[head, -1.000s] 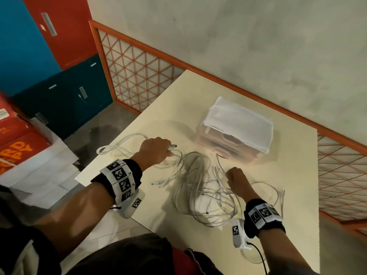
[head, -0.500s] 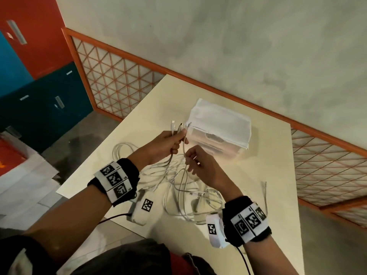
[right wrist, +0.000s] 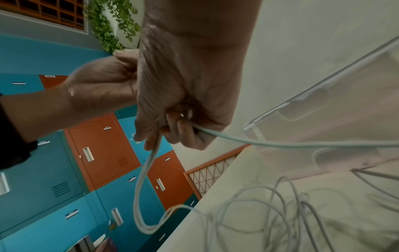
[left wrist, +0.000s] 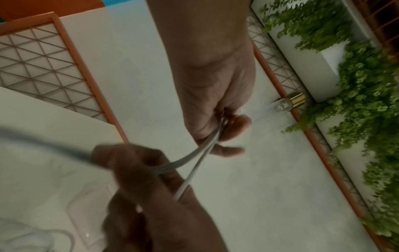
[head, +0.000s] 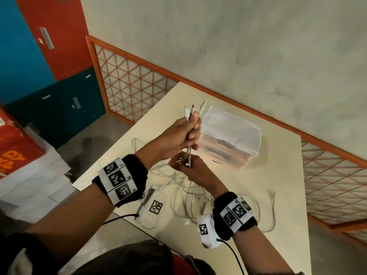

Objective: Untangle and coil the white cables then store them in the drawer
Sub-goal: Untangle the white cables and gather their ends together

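Several white cables (head: 188, 195) lie tangled on the cream table (head: 278, 175). My left hand (head: 191, 132) is raised above the tangle and grips a bundle of cable ends, with three connectors (head: 187, 111) sticking up past its fingers. Just below it, my right hand (head: 184, 162) grips the same strands. In the left wrist view the cables (left wrist: 207, 148) run taut from my left hand (left wrist: 224, 129) into the right hand (left wrist: 151, 179). The right wrist view has my right hand (right wrist: 172, 129) closed round strands (right wrist: 146, 170) that loop down to the tangle (right wrist: 280, 204). The translucent drawer unit (head: 228, 143) stands behind the hands, closed.
A loose cable loop (head: 274, 207) lies near the table's right edge. An orange lattice railing (head: 129, 82) and a grey wall border the table's far side. Blue and red lockers (head: 49, 56) and stacked white sheets (head: 29, 185) stand to the left, beyond the table edge.
Both hands rose off the table. The left hand gathered the cable ends and lifted them; the right hand left the tangle and closed on the strands just under the left hand.
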Tool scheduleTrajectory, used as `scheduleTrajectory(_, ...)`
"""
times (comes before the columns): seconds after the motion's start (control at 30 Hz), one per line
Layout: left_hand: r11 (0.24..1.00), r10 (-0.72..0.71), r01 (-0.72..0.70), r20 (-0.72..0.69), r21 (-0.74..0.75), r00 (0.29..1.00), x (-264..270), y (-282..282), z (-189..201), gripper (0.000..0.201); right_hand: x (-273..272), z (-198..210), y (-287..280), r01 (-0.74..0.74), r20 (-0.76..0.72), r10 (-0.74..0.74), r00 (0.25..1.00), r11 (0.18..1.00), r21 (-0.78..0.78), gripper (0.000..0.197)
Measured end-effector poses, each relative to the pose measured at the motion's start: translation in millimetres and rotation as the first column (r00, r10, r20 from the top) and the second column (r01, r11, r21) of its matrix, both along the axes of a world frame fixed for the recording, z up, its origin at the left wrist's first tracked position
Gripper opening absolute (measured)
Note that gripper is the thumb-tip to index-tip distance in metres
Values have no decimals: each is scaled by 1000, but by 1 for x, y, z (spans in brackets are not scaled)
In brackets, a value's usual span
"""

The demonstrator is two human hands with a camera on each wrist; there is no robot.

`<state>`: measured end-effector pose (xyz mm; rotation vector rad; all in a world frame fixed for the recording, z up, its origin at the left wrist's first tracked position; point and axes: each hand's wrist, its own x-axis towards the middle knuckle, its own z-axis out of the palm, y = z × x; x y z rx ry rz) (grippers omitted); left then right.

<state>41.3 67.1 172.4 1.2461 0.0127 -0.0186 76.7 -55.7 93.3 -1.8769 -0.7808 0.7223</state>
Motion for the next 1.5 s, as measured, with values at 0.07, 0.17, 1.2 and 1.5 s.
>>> scheduleTrajectory(0.07, 998, 69, -69, 21, 2, 997, -2, 8, 6, 38, 2, -4, -1, -2, 48, 3, 999, 1000, -10, 12)
scheduleTrajectory(0.17, 984, 178, -178, 39, -11, 983, -5, 25, 13, 38, 14, -16, -19, 17, 170, 10, 985, 987, -159, 29)
scheduleTrajectory(1.2, 230, 482, -294, 154, 928, 863, -1, 94, -6, 25, 54, -4, -117, 246, 68, -241, 968, 967, -67, 40)
scheduleTrajectory(1.5, 444, 330, -173, 19, 879, 944, 8, 56, -37, 36, 51, 54, -87, 275, 336, -242, 910, 960, -55, 47)
